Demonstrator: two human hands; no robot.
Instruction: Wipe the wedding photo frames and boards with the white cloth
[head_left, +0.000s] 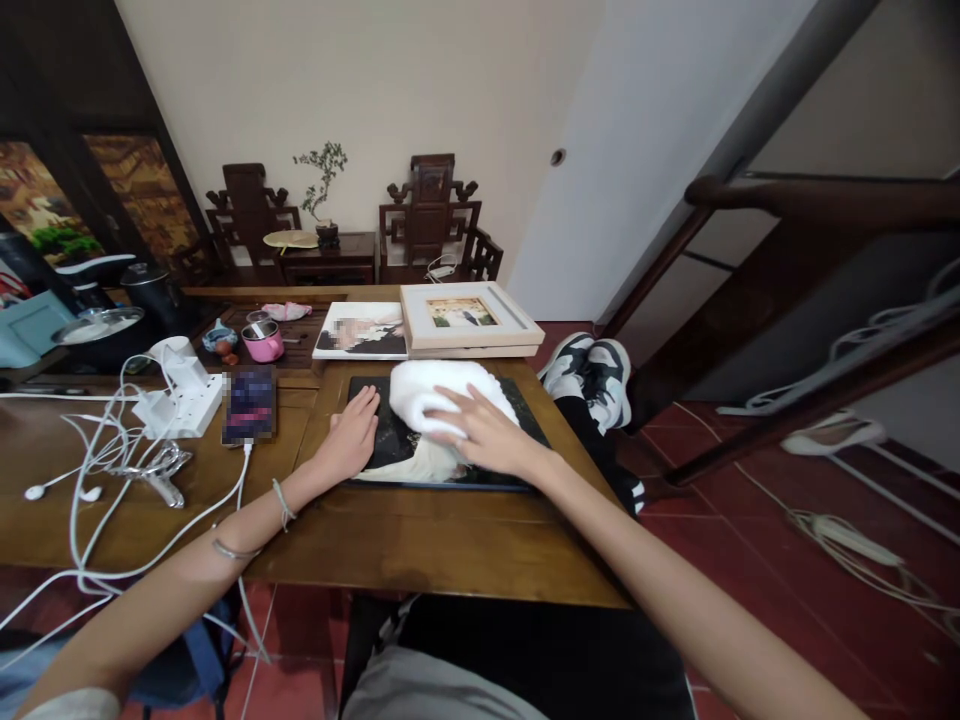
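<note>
A dark photo panel (384,452) with a pale figure printed on it lies flat near the table's front edge. My left hand (349,436) rests on its left edge, fingers stretched out and nothing in them. On top of the panel is a bunched white cloth (415,386), fluffy like a towel. My right hand (491,436) presses down on this cloth with the thumb and fingers partly bent round it. The cloth and my right forearm hide much of the panel's upper and right side.
Behind the panel lie a photo print (364,330) and stacked framed pictures (517,325). To the left are a charging phone (250,405), a power strip (191,405), tangled white cables and a pink cup (264,342). A person's shoes (600,380) show beyond the table's right edge.
</note>
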